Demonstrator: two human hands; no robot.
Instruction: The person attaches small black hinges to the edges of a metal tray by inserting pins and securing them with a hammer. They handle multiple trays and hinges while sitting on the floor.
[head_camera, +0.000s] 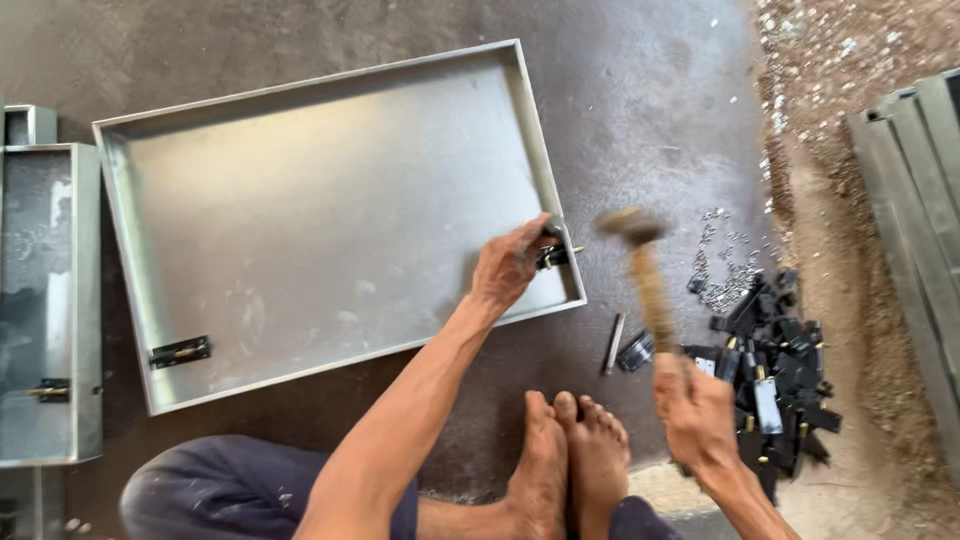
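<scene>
A large shallow sheet-metal tray (300, 215) lies on the floor in front of me. My left hand (510, 265) rests on the tray's right rim and pinches a small black latch (553, 256) against it. My right hand (695, 410) grips the wooden handle of a hammer (645, 270), raised and motion-blurred, its head just right of the latch. A second black latch (180, 351) is fixed at the tray's lower left corner.
A pile of black latches (775, 370) and small silver rivets (725, 270) lies at the right. A metal punch (614, 343) lies by my bare feet (570, 450). Another metal tray (50, 300) is at left, stacked metal sheets (915, 200) at right.
</scene>
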